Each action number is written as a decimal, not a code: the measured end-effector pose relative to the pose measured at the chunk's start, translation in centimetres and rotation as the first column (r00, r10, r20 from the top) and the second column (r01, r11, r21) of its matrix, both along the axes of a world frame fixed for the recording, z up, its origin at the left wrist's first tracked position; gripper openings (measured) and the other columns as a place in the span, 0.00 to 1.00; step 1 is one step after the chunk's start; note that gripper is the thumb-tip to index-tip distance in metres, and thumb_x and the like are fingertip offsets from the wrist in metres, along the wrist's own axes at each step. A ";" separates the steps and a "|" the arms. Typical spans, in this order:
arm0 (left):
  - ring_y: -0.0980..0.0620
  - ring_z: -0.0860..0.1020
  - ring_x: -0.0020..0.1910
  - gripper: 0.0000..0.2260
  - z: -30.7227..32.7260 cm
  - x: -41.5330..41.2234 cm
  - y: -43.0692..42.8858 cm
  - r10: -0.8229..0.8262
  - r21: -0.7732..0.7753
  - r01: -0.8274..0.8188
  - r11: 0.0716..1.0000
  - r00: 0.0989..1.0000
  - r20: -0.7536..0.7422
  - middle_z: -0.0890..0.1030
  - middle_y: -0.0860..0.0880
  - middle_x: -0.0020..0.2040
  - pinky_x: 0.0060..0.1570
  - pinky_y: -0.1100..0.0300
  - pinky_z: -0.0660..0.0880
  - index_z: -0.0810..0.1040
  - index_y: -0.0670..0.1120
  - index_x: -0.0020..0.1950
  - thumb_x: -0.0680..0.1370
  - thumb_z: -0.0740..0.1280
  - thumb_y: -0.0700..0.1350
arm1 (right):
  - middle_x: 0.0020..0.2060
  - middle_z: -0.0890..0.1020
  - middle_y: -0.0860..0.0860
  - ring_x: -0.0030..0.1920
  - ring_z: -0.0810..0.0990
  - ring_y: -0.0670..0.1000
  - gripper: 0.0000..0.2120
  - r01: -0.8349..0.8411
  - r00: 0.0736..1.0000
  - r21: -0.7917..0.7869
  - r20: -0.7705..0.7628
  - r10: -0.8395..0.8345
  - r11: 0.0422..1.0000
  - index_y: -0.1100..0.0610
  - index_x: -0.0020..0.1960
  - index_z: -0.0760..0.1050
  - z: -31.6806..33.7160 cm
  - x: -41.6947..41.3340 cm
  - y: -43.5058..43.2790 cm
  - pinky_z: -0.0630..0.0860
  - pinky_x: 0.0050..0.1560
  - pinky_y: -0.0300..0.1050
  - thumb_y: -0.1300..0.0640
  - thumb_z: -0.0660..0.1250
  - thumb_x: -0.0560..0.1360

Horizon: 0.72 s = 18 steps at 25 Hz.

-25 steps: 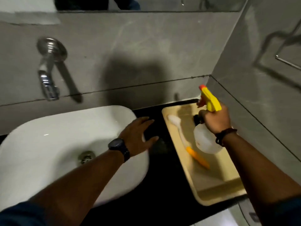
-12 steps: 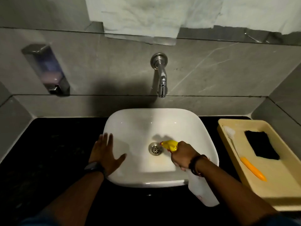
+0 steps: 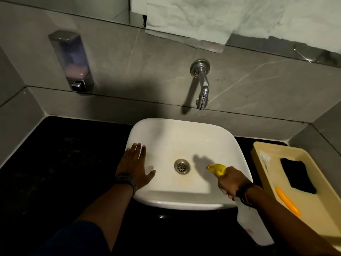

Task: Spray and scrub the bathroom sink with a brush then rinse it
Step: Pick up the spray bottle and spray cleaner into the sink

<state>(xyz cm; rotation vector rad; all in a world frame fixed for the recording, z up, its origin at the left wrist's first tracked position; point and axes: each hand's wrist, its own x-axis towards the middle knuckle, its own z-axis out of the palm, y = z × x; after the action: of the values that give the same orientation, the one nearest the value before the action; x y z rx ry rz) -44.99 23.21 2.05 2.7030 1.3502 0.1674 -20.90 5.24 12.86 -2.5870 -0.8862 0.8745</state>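
A white square sink sits on a black counter, with a metal drain in its middle. My right hand grips a white spray bottle by its yellow trigger head, nozzle pointing left over the basin's right side. My left hand lies flat with fingers spread on the sink's left rim. A brush with white bristles and an orange handle lies in a cream tray to the right.
A chrome tap juts from the grey tiled wall above the sink. A wall soap dispenser hangs at the left. A black pad lies in the tray. The black counter spreads to the left. A mirror edge runs along the top.
My right hand carried the spray bottle from the tray to the sink, then shifted it right of the drain. My left hand moved to the sink's left rim. The view swung left.
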 end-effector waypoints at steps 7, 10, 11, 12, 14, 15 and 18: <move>0.45 0.46 0.76 0.41 0.1 0.0 0.0 0.013 0.012 -0.012 1.000 1.000 -0.024 0.50 0.42 0.78 0.74 0.50 0.43 0.45 0.42 0.75 0.72 0.55 0.66 | 0.28 0.81 0.56 0.16 0.74 0.51 0.12 -0.149 0.988 0.000 -0.048 0.149 0.989 0.56 0.36 0.79 -1.2 -3.1 2.6 0.75 0.24 0.40 0.62 0.57 0.62; 0.46 0.46 0.76 0.41 0.2 -0.1 0.0 0.019 0.006 -0.019 1.000 0.999 -0.038 0.50 0.43 0.78 0.74 0.51 0.43 0.43 0.42 0.75 0.73 0.55 0.66 | 0.24 0.77 0.53 0.21 0.77 0.54 0.06 -0.136 0.991 0.022 -0.005 0.137 0.990 0.56 0.31 0.73 -1.0 -3.2 3.9 0.76 0.29 0.41 0.62 0.58 0.63; 0.46 0.46 0.76 0.41 0.2 0.0 0.1 0.024 0.001 -0.024 1.000 0.999 -0.043 0.49 0.44 0.78 0.74 0.51 0.43 0.43 0.43 0.75 0.73 0.54 0.66 | 0.25 0.77 0.54 0.22 0.77 0.54 0.06 -0.134 0.991 0.029 0.007 0.134 0.991 0.56 0.31 0.74 -0.9 -3.0 4.1 0.77 0.30 0.41 0.62 0.59 0.63; 0.46 0.45 0.76 0.41 0.1 0.0 0.2 0.028 -0.006 -0.028 1.000 0.998 -0.048 0.49 0.44 0.78 0.74 0.51 0.42 0.42 0.43 0.75 0.73 0.54 0.66 | 0.25 0.78 0.54 0.21 0.77 0.54 0.06 -0.127 0.992 0.041 0.017 0.127 0.991 0.57 0.32 0.74 -0.8 -2.7 4.3 0.77 0.30 0.41 0.62 0.59 0.63; 0.46 0.44 0.76 0.41 0.1 0.1 0.4 0.021 -0.031 -0.023 0.999 0.998 -0.065 0.47 0.44 0.78 0.74 0.51 0.42 0.42 0.44 0.75 0.73 0.54 0.66 | 0.25 0.79 0.55 0.18 0.77 0.53 0.07 -0.097 0.995 0.069 0.018 0.096 0.993 0.58 0.34 0.76 -0.4 -1.9 4.2 0.75 0.26 0.41 0.63 0.59 0.62; 0.46 0.44 0.76 0.41 0.1 0.0 0.5 0.012 -0.040 -0.015 0.999 0.997 -0.079 0.47 0.44 0.78 0.74 0.50 0.42 0.42 0.44 0.75 0.73 0.53 0.66 | 0.25 0.79 0.56 0.18 0.76 0.53 0.08 -0.077 0.997 0.092 0.017 0.076 0.993 0.60 0.36 0.77 -0.1 -1.3 4.0 0.74 0.24 0.40 0.63 0.59 0.62; 0.45 0.44 0.76 0.41 0.6 0.5 0.5 0.006 -0.078 -0.013 0.997 0.996 -0.084 0.48 0.45 0.78 0.75 0.48 0.45 0.45 0.47 0.76 0.72 0.55 0.68 | 0.28 0.81 0.57 0.19 0.77 0.53 0.13 -0.003 1.000 0.264 0.019 -0.002 0.964 0.54 0.46 0.81 1.0 1.5 2.8 0.74 0.25 0.40 0.62 0.60 0.67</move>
<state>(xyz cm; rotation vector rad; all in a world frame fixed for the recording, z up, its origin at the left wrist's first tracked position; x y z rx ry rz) -44.48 23.67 2.62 2.6665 1.3617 0.0009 -19.43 8.05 13.88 -2.3679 -0.9397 0.6807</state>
